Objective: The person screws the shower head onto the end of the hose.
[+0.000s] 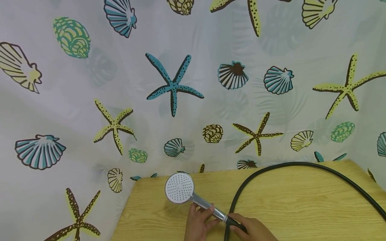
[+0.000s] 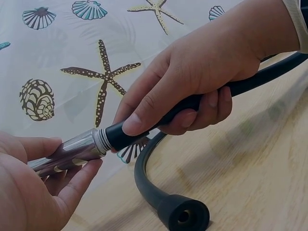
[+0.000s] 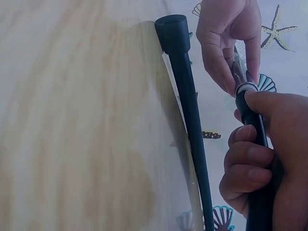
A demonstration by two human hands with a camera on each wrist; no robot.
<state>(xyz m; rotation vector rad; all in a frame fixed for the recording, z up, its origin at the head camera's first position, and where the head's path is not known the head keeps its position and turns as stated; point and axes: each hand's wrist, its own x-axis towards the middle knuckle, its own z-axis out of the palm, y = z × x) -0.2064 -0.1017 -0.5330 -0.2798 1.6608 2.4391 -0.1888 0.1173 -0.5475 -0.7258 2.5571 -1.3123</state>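
Note:
A chrome shower head (image 1: 179, 188) with a round white nozzle face points up and to the left over the table. My left hand (image 1: 197, 222) holds its metal handle (image 2: 79, 150) between thumb and fingers. Silvery threads (image 2: 102, 140) show at the handle's lower end, where it meets the end of a black hose (image 2: 119, 136). Fingers of my right hand (image 2: 187, 72) curl round that hose end, with the thumb lying along it close to the joint. The hose's other end, a flared black connector (image 3: 172, 34), hangs free beside the right hand.
The hose (image 1: 297, 164) loops across the light wooden table (image 1: 156, 207) and leaves at the right edge. Behind and at both sides hangs a white curtain (image 1: 199, 40) printed with shells and starfish, reaching the table's back edge.

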